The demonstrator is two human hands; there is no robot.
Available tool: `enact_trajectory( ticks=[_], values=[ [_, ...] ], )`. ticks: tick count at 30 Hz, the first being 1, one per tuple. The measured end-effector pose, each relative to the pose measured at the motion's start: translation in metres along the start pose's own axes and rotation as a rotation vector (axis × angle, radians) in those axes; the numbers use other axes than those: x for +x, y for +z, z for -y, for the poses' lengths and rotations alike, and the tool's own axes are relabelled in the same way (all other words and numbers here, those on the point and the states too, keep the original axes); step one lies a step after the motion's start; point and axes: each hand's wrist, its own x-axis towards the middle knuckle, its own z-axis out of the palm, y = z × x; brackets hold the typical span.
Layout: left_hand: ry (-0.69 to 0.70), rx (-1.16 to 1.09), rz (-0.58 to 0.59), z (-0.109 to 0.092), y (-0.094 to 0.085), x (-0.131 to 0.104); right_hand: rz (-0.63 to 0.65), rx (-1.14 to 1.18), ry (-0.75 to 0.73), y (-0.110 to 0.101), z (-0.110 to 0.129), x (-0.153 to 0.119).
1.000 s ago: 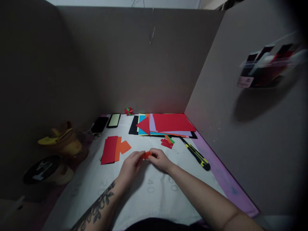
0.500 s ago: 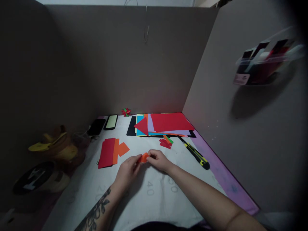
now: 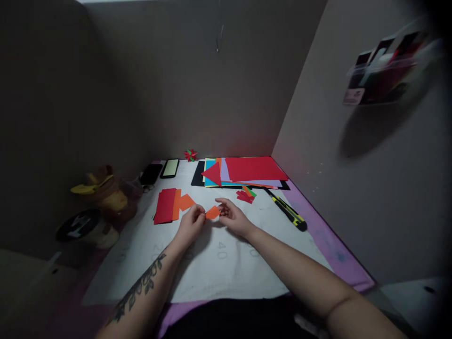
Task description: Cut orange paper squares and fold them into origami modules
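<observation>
A small folded piece of orange paper (image 3: 212,213) is held just above the mat between my two hands. My left hand (image 3: 190,221) pinches its left end between thumb and fingertips. At the paper's right end, my right hand (image 3: 236,219) has its fingers apart, the index finger lifted; whether a fingertip still touches the paper is hard to see. Left of the hands lie a square of orange paper (image 3: 187,202) and a stack of red paper strips (image 3: 165,206) over orange ones (image 3: 177,205). Beyond my right hand are small red paper pieces (image 3: 245,197) with an orange and a green one.
Coloured sheets (image 3: 256,169) are stacked at the back. A yellow-black cutter knife (image 3: 287,212) lies at the right. Two phones (image 3: 170,168) and a red-green paper star (image 3: 190,155) sit at the back left. A pot (image 3: 111,195) stands left; a clear holder (image 3: 383,75) hangs on the right wall.
My right hand has loosened its pinch, its fingers spreading from the orange paper. More of the paper's face shows now. The view has tilted down slightly.
</observation>
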Motion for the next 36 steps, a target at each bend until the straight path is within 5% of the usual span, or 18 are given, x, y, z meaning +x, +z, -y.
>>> enact_trajectory(
  ticks=[19,26,36],
  values=[
    [-0.042,-0.129,0.113,0.007,0.012,-0.003,-0.045,-0.075,0.003,0.005,-0.002,-0.003],
    [0.116,-0.008,0.077,0.004,0.009,-0.007,-0.178,-0.044,0.06,0.002,-0.003,0.001],
    [0.283,0.285,0.038,0.007,0.008,-0.011,-0.157,-0.049,0.118,0.002,0.002,-0.002]
  ],
)
